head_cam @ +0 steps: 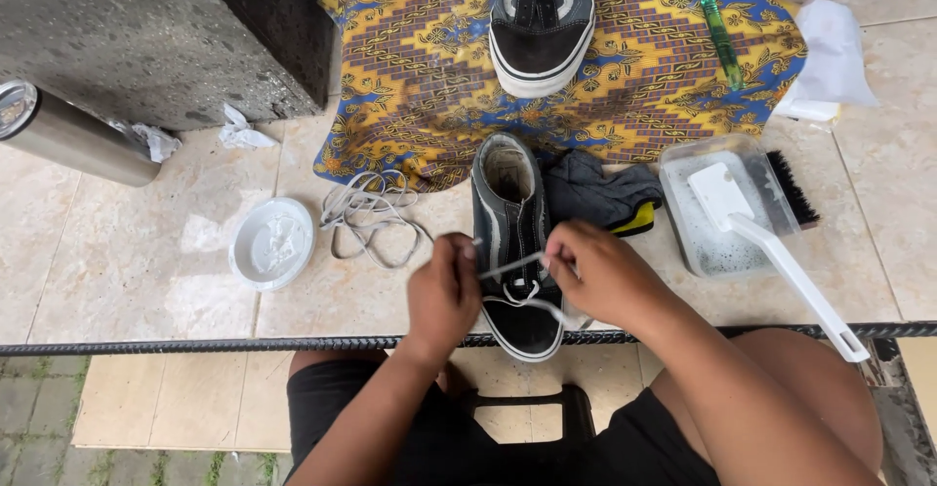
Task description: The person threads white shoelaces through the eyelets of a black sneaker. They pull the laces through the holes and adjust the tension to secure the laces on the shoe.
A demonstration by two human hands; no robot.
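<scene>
Both grips on lace [512,265], cloth [597,191] beside.

Beige tiled floor [137,252] in daylight; dark speckled stone block [166,37].

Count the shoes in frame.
2. One black shoe stands on the tiles right in front of the person, both hands, left hand and right hand, pulling its white lace. The other shoe sits on the patterned cloth, cropped by the top edge. None visibly hidden.
</scene>
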